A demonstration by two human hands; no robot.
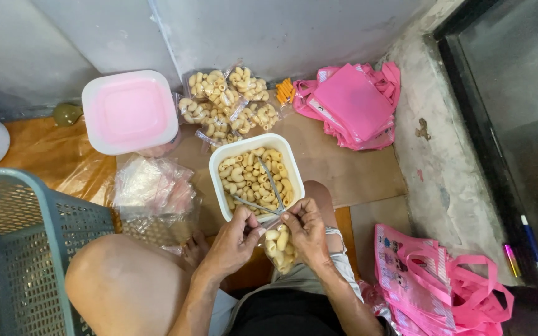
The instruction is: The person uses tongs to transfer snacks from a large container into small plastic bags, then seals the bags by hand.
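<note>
Grey wall (294, 31), brown floor (356, 168), concrete ledge (443, 155) rt.

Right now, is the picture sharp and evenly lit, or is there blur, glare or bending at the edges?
Head view: sharp in the middle, where both hands pinch a small bag of snacks by the white tub; soft, even light with faint shadows; mild glare on the clear plastic; the wide lens bends the wall lines and the basket at the edges; the right side is dark.
</note>
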